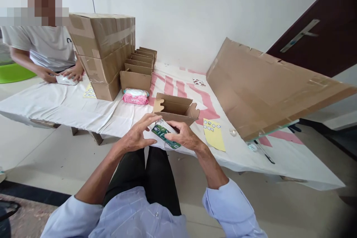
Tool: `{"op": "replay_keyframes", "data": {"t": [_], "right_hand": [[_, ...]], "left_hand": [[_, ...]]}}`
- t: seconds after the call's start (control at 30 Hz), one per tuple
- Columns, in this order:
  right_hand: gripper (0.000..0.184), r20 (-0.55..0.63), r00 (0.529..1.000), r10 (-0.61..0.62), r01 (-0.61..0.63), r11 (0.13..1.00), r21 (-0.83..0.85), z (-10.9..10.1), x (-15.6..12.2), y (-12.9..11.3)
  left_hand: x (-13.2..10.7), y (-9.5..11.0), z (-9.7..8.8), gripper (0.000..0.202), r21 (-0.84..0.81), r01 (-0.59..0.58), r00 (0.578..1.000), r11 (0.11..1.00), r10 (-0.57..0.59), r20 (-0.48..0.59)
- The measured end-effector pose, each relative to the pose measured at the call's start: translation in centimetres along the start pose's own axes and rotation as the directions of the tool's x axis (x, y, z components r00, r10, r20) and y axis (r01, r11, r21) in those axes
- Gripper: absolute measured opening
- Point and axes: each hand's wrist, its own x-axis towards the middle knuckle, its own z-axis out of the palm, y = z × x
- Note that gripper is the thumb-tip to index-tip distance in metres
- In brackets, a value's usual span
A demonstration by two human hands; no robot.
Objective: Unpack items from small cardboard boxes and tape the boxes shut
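Over the table's near edge, my right hand [184, 135] grips a small green-and-white packet [164, 134], thumb lying on its printed green face. The packet is tilted, its far end pointing up and left. My left hand [141, 132] is beside that end with thumb and fingers apart. Its fingertips reach the packet's top corner; whether they touch it I cannot tell. Just beyond both hands stands an open cardboard box [177, 113] with its flaps up. A yellow sheet with small printed shapes [214, 135] lies to the right of my right hand.
Taped cartons [103, 44] are stacked at the left, beside a row of open boxes [136, 76]. A pink wipes pack [135, 96] lies in front. A large cardboard sheet [273, 89] leans at the right near a pen [264, 152]. Another person's hands [67, 74] hold a white item.
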Motion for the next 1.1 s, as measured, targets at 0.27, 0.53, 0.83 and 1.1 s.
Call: {"op": "replay_keyframes", "data": {"t": [0.27,0.53,0.83,1.1], "right_hand": [[0.05,-0.033,0.991,-0.129,0.133,0.98,0.148,3.0,1.1,3.3],[0.075,-0.236,0.941,-0.24,0.317,0.87,0.377,7.7,5.2,5.4],[0.079,-0.425,0.83,-0.361,0.497,0.823,0.273,9.3,12.5,2.5],[0.084,-0.447,0.881,-0.157,0.32,0.893,0.316,14.1,14.7,8.0]], "left_hand": [[-2.6,-1.1,-0.1,0.05,-0.147,0.194,0.966,0.97,-0.214,-0.144],[-3.0,-2.8,-3.2,0.066,-0.272,0.276,0.801,0.922,-0.377,-0.465],[0.6,-3.9,-7.6,0.07,-0.282,0.149,0.781,0.948,-0.288,-0.554],[-2.8,-9.3,-6.5,0.069,-0.352,0.38,0.725,0.855,-0.512,-0.461]]}}
